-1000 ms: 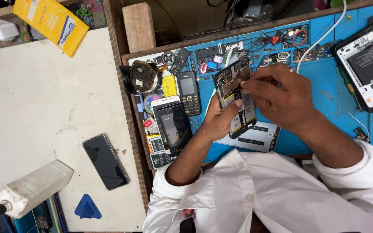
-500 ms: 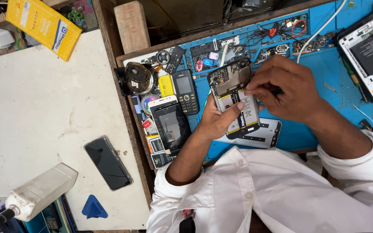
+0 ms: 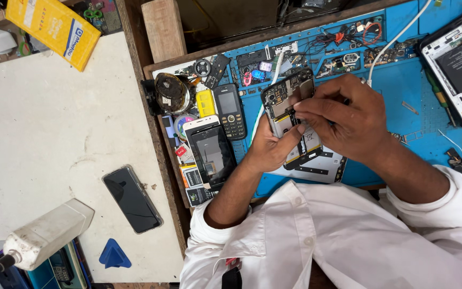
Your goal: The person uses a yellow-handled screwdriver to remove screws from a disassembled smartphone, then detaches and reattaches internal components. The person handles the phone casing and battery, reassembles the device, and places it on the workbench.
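You hold an opened smartphone (image 3: 290,115) with its back cover off, circuit board and pale battery exposed. It tilts above the blue mat, camera end away from you, cradled in your left hand (image 3: 268,147) while your right hand (image 3: 343,120) pinches near its middle.

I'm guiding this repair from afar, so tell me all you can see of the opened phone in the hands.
The opened phone has its back cover off, showing a dark circuit board at the top and a pale battery with a black label below. It is held tilted above the blue mat. The left hand cradles it from below, thumb across the battery; the right hand pinches at its upper board. Finer parts are too small to tell.
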